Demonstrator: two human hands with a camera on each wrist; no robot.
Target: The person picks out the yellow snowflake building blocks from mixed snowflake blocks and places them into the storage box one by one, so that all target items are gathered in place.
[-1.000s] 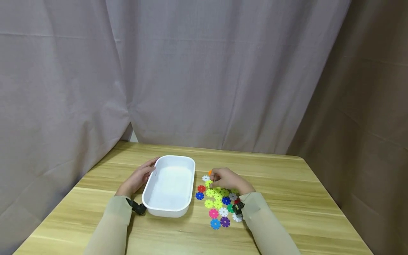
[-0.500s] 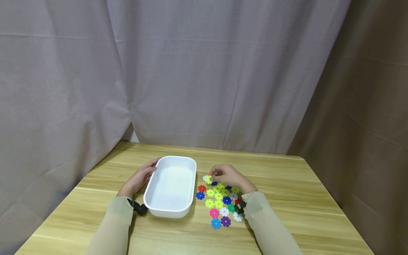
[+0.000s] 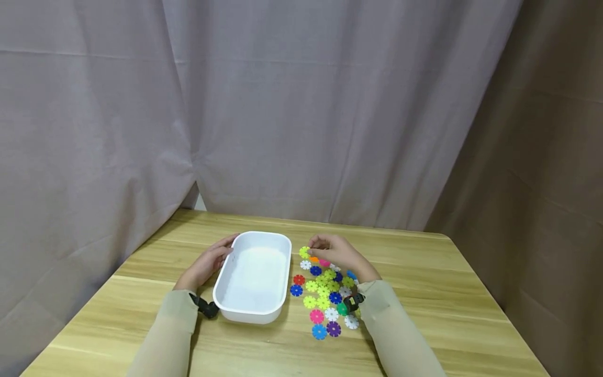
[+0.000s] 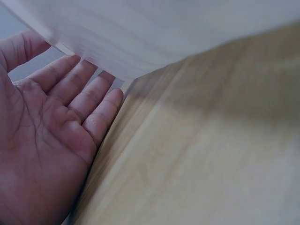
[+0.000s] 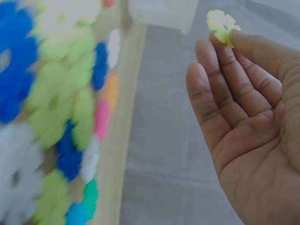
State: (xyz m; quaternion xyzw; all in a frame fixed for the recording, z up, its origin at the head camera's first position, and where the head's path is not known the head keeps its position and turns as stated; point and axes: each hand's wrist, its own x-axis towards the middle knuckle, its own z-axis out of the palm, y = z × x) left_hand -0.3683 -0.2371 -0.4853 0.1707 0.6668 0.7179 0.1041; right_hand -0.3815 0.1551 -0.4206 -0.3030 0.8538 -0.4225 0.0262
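A yellow-green snowflake disc (image 3: 304,252) is pinched between the thumb and fingertips of my right hand (image 3: 336,252), raised at the far end of the spread of discs. In the right wrist view the notched disc (image 5: 222,24) stands out at the fingertips, the other fingers half bent. My left hand (image 3: 207,266) rests against the left side of a white rectangular tray (image 3: 286,272). Its fingers (image 4: 89,96) lie nearly straight against the tray's outer wall in the left wrist view, with the thumb near the rim. Inside the tray, only the bare white floor shows.
Several loose snowflake discs lie right of the tray: a red one (image 3: 299,280), a purple one (image 3: 333,329), a pink one (image 3: 316,316) and others, some overlapping. My right forearm partly covers them. The wooden table (image 3: 424,293) ends at a grey curtain (image 3: 282,131).
My right hand has lifted the yellow-green disc off the cluster and carried it away toward the table's far side. Orange and pink discs beneath are now uncovered. My left hand stays at the tray.
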